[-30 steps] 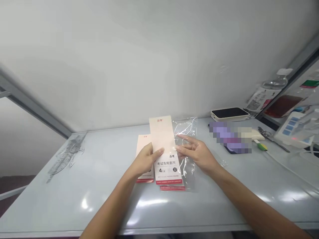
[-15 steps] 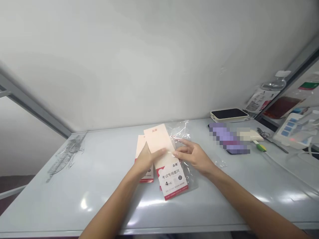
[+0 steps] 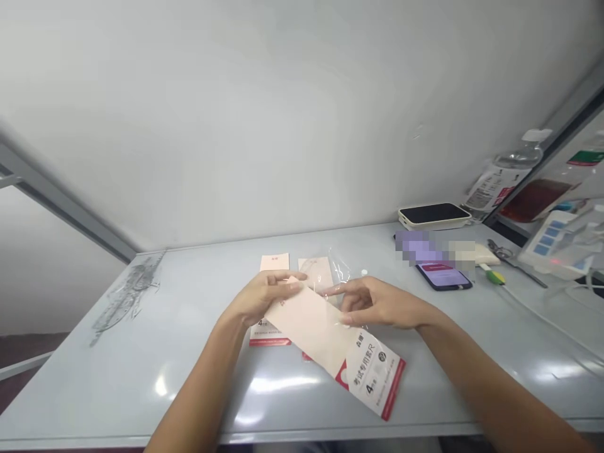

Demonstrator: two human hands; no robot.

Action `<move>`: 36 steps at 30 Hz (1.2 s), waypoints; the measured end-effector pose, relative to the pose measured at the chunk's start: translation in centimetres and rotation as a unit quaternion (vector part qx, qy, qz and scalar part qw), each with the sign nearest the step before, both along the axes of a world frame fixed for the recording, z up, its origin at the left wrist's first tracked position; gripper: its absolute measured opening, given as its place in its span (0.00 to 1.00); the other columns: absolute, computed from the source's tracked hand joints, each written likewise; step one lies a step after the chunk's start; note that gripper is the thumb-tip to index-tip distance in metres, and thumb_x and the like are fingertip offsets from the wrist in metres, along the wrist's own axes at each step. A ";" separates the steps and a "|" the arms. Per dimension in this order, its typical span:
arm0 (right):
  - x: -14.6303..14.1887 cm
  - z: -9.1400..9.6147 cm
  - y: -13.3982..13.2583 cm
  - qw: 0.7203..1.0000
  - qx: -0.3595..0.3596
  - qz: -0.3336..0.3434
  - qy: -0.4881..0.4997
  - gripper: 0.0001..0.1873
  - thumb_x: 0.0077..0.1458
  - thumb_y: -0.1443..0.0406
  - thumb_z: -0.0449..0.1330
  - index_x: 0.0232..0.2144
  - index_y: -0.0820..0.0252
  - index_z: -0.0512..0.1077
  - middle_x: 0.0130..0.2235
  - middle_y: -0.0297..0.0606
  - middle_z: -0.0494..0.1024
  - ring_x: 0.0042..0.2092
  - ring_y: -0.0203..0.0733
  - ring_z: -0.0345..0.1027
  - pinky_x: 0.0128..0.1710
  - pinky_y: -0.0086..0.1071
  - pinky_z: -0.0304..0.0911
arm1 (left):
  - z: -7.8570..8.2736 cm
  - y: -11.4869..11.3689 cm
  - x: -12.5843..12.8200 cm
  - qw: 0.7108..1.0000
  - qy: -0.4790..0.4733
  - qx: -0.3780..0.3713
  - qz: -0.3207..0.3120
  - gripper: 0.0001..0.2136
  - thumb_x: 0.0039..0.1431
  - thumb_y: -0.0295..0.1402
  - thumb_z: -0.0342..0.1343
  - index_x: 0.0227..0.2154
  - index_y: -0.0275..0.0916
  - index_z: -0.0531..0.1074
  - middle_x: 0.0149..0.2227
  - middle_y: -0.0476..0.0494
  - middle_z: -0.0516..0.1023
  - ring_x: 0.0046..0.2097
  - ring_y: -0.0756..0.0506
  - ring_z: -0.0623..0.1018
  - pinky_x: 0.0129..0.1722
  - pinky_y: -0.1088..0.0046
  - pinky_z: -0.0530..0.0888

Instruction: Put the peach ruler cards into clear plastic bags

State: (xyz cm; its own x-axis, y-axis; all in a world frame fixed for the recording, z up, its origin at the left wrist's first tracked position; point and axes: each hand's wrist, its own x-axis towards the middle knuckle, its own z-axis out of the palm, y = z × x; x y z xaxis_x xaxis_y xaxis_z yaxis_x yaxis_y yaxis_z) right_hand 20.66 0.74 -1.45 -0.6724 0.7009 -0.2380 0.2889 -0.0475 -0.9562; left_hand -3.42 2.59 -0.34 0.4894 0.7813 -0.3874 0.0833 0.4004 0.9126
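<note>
A pale pink and white cardboard ruler-set sleeve (image 3: 314,330) with a red end lies slanted between my hands. At its upper left corner, my left hand (image 3: 262,294) pinches it between thumb and fingers. My right hand (image 3: 372,305) grips its upper right edge, thumb on top, with the index finger stretched out along the far side. Beneath and behind are two similar pieces: one sleeve (image 3: 274,261) on the left, partly under my left hand, and a second sleeve (image 3: 317,270) seen through clear plastic. A crinkled transparent bag (image 3: 342,270) lies behind my right hand.
Clear rulers (image 3: 129,292) lie on the desk's left. To the right are a phone (image 3: 443,277), a cream-cased phone (image 3: 434,216), a white cable (image 3: 542,314), scissors (image 3: 519,264) and a water bottle (image 3: 504,170). A wall rises behind the grey desk (image 3: 198,377).
The held sleeve has turned so its red end swings toward the lower right. My left hand has moved up to its corner. The sleeves underneath now show more, and the right phone's screen is lit.
</note>
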 end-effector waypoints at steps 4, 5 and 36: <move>-0.2 -0.2 -0.1 1.000 0.003 0.013 -0.017 0.27 0.48 0.62 0.59 0.52 0.54 0.62 0.28 0.34 0.73 0.30 0.36 0.66 0.31 0.30 0.60 | -0.5 -0.2 0.4 0.997 0.055 0.018 -0.041 0.16 0.42 0.38 0.60 0.35 0.35 0.72 0.29 0.42 0.76 0.30 0.45 0.75 0.26 0.72 0.69; -0.2 -0.3 -0.1 1.000 0.002 0.005 -0.016 0.28 0.47 0.62 0.59 0.52 0.55 0.62 0.28 0.34 0.74 0.31 0.37 0.67 0.32 0.31 0.60 | -0.6 -0.2 0.5 0.997 0.060 0.026 -0.037 0.15 0.42 0.38 0.60 0.33 0.35 0.72 0.29 0.42 0.76 0.30 0.45 0.75 0.26 0.72 0.70; -2.0 -1.4 -0.3 0.993 -0.021 -0.118 0.016 0.17 0.39 0.64 0.64 0.34 0.60 0.67 0.20 0.26 0.60 0.23 0.31 0.58 0.22 0.25 0.54 | -1.0 0.3 0.2 0.961 0.133 0.171 0.175 0.15 0.45 0.44 0.56 0.19 0.36 0.69 0.19 0.50 0.67 0.22 0.52 0.66 0.19 0.78 0.60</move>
State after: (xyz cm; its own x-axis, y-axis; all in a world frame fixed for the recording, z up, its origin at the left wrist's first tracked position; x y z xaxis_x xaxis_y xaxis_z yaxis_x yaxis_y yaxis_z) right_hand 18.68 0.44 -2.81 -0.4988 0.8292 -0.2520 0.2355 -0.1502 -0.9602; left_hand -3.19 2.93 -1.33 0.0931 0.9837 -0.1541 0.2462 0.1273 0.9608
